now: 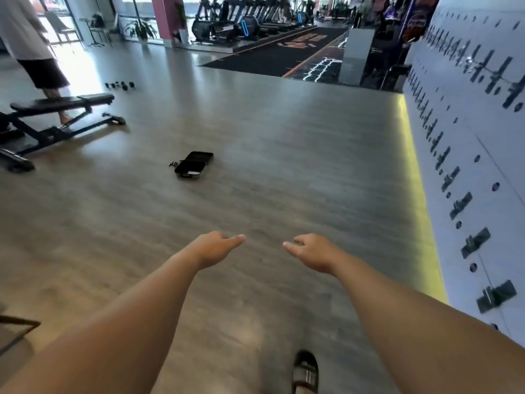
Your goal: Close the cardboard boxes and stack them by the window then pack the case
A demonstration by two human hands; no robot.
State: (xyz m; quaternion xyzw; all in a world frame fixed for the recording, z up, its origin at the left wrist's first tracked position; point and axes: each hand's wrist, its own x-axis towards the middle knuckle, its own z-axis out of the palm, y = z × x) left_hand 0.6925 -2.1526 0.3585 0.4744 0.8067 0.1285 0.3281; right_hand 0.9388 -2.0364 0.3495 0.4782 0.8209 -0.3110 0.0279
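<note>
Both hands are empty. Left hand [216, 247] is extended forward over the floor [284, 155], fingers loosely relaxed and pointing toward the right hand; it holds nothing. Right hand [311, 251] mirrors it, fingers relaxed and pointing toward the left hand, with a gap between the two sets of fingertips. Neither hand touches any object.

Case [194, 165] lies open on the floor well ahead of the hands and to their left. It is black, its two halves folded flat, and its long axis runs from near-left to far-right. Small dark items [172, 163] lie just beside its left edge; their identity cannot be determined.

Weight bench [56, 120] stands at far left. White panelled wall [468, 166] runs along the right side.
</note>
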